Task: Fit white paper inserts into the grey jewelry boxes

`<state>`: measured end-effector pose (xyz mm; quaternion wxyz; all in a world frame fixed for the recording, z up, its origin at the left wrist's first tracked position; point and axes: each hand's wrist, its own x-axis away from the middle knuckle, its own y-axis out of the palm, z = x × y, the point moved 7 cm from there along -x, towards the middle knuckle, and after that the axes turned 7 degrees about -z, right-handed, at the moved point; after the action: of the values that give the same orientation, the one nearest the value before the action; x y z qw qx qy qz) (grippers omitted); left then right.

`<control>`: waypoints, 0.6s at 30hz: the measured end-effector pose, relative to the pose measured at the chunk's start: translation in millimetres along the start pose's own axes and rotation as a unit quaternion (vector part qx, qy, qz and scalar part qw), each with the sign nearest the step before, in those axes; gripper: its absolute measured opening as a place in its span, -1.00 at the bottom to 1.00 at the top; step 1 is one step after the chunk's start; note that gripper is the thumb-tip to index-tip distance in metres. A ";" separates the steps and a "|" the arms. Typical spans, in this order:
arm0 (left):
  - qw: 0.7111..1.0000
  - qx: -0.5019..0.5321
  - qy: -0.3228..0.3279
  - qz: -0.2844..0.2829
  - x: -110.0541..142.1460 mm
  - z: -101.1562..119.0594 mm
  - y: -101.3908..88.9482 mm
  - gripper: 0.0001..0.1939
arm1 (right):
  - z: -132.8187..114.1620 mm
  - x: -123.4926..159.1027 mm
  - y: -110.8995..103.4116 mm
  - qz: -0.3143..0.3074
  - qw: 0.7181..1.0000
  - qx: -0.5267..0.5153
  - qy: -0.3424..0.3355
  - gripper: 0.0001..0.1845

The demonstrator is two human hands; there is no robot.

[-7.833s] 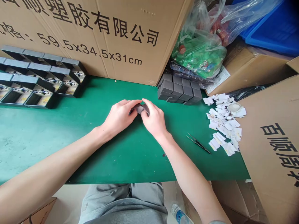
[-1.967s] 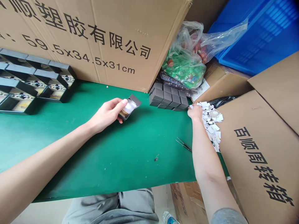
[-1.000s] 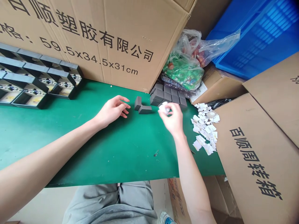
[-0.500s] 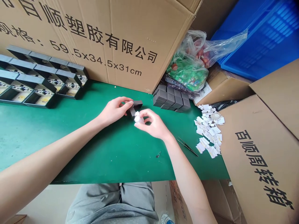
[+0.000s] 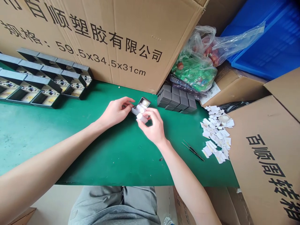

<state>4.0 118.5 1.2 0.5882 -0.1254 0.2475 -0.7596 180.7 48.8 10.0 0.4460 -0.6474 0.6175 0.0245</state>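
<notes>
A small hinged dark box [image 5: 144,102] stands open on the green table, its inside pale. My left hand [image 5: 118,111] is curled at the box's left side, with thumb and fingertips closed on its edge. My right hand [image 5: 153,125] pinches a white folded piece of card [image 5: 141,118] just in front of the box. White material shows between the two hands, and I cannot tell where card ends and box lining begins. To the right lies a heap of white card pieces [image 5: 219,132].
Black tweezers [image 5: 193,150] lie right of my right forearm. Closed grey boxes [image 5: 177,98] are stacked behind, beside a plastic bag of green and red things [image 5: 197,67]. Open black boxes [image 5: 44,81] line the left. A large carton [image 5: 105,40] stands at the back, another carton [image 5: 262,125] right.
My right hand took white card from the right-hand heap and brought it left to the small box. The box was set down, and now stands open facing me with my left hand against it.
</notes>
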 end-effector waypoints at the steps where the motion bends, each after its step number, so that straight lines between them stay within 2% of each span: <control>1: 1.000 -0.020 -0.004 0.008 1.1 1.5 -1.5 -0.66 | -0.1 0.3 0.6 0.000 1.000 0.001 -0.003 -0.83; 5: 0.999 -0.047 -0.015 0.021 3.5 5.2 -4.9 -0.66 | -3.1 0.3 4.3 -0.007 1.000 -0.007 -0.016 -0.83; 9: 0.999 -0.034 0.004 0.020 3.5 8.2 -4.8 -0.67 | -4.6 1.3 5.9 -0.013 1.000 -0.007 -0.022 -0.83; 15: 0.997 -0.065 0.035 -0.035 3.4 11.2 2.5 -0.68 | -3.2 1.8 7.1 -0.033 0.999 -0.003 -0.015 -0.86; 18: 0.991 -0.103 0.071 -0.047 4.9 18.1 5.3 -0.74 | -5.9 1.5 7.4 -0.036 0.999 0.010 -0.019 -0.86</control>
<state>15.7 108.7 13.2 0.5170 -0.1425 0.3598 -0.7635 172.0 45.3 8.6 0.4651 -0.6640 0.5853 0.0143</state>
